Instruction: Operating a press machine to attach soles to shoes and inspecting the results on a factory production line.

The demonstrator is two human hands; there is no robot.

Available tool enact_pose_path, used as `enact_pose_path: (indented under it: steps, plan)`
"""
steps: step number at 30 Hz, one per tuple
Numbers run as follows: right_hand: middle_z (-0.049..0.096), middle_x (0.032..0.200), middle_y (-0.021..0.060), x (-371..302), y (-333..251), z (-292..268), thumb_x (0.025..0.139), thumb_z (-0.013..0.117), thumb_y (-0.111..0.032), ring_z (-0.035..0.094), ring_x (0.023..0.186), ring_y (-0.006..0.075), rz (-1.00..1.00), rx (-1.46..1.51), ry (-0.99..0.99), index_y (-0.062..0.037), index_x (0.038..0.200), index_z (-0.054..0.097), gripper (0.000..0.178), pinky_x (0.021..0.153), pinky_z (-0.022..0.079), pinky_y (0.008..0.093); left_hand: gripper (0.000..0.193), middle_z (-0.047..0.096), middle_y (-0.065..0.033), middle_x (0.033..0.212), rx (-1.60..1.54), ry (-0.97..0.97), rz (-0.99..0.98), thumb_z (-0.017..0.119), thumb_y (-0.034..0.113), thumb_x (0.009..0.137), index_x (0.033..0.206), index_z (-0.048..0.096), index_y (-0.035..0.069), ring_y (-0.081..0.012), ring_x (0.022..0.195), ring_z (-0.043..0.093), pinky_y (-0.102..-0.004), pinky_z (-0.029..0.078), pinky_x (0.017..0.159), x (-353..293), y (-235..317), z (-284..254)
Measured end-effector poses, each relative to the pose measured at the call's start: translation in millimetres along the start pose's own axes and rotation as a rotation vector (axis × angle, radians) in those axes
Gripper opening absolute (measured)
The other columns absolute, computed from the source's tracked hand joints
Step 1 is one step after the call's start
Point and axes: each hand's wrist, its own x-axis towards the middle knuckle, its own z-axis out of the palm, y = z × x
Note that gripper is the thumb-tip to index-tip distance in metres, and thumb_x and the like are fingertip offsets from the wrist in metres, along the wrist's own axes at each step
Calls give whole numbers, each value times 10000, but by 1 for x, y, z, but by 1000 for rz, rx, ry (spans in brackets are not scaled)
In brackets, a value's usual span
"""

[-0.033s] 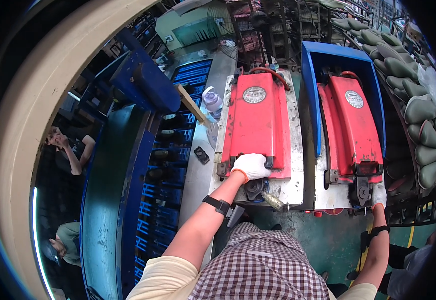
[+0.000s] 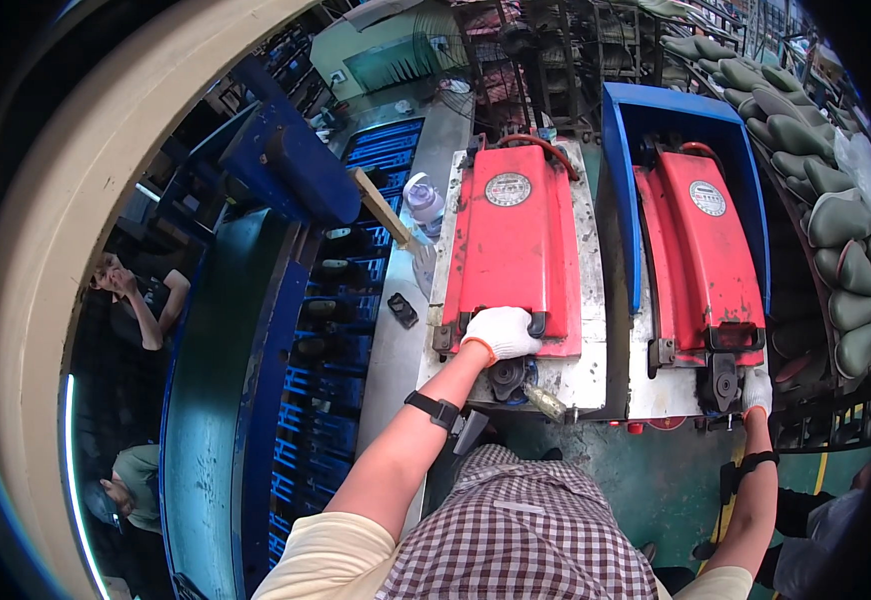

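Note:
My left hand (image 2: pixel 501 334), in a white knitted glove with an orange cuff, is closed around the black handle (image 2: pixel 537 325) at the near end of a red machine cover (image 2: pixel 516 235). This long cover lies lowered on a pale metal bed. A second red cover (image 2: pixel 711 240) of the same kind is to the right, with its own black handle (image 2: pixel 736 336). My right hand (image 2: pixel 758 390), gloved in white too, rests against the near right corner of that second machine. Its fingers are too small and partly hidden to make out. Black latch-like fittings (image 2: pixel 724 383) sit below the covers.
A blue metal hood (image 2: pixel 611 190) surrounds the right machine. Racks of grey-green shoe-shaped pieces (image 2: pixel 841 270) stand at far right. A clear jug (image 2: pixel 424 200) and a small black device (image 2: pixel 403 310) lie on the metal ledge. A blue conveyor machine (image 2: pixel 221 400) fills the left; two people are beyond it.

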Motion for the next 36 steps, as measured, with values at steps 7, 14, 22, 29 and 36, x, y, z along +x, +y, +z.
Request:
enact_pose_path:
  steps: [7, 14, 22, 29, 36]
  plan:
    - [708, 1120, 273, 3, -4, 0, 917, 544, -449, 668, 1081, 435, 13, -11, 17, 29, 1145, 695, 551, 918, 498, 453, 503, 734, -237, 943, 4, -2, -1, 680, 496, 762, 947, 759, 34, -389, 911, 725, -471, 563, 842, 3, 0, -3]
    - [653, 1210, 299, 5, -2, 2, 939, 486, -409, 593, 1184, 490, -7, -3, -37, 7, 1159, 690, 513, 982, 477, 505, 513, 736, -228, 953, 9, -1, -9, 679, 506, 764, 951, 758, 34, -384, 922, 725, -466, 563, 851, 3, -1, -3]
    - [678, 1064, 327, 8, 2, 7, 945, 521, -384, 637, 1016, 512, -55, 19, 55, 61, 1098, 678, 497, 853, 482, 493, 497, 737, -221, 927, 8, 0, -10, 686, 506, 759, 946, 764, 52, -381, 904, 727, -465, 566, 841, 4, -1, -3]
    - [672, 1068, 332, 11, 7, 7, 959, 520, -457, 625, 1038, 522, -59, 13, 37, 62, 1104, 679, 561, 858, 474, 509, 504, 737, -223, 926, -4, 8, -13, 687, 505, 757, 941, 762, 42, -382, 902, 728, -466, 566, 840, 3, 0, -2]
    - [664, 1088, 340, 5, 0, 4, 954, 513, -454, 612, 1056, 532, -68, -2, 36, 61, 1125, 678, 567, 879, 473, 512, 508, 738, -226, 943, 11, 6, -7, 680, 505, 761, 942, 762, 38, -383, 911, 727, -467, 567, 841, 4, -2, -3]
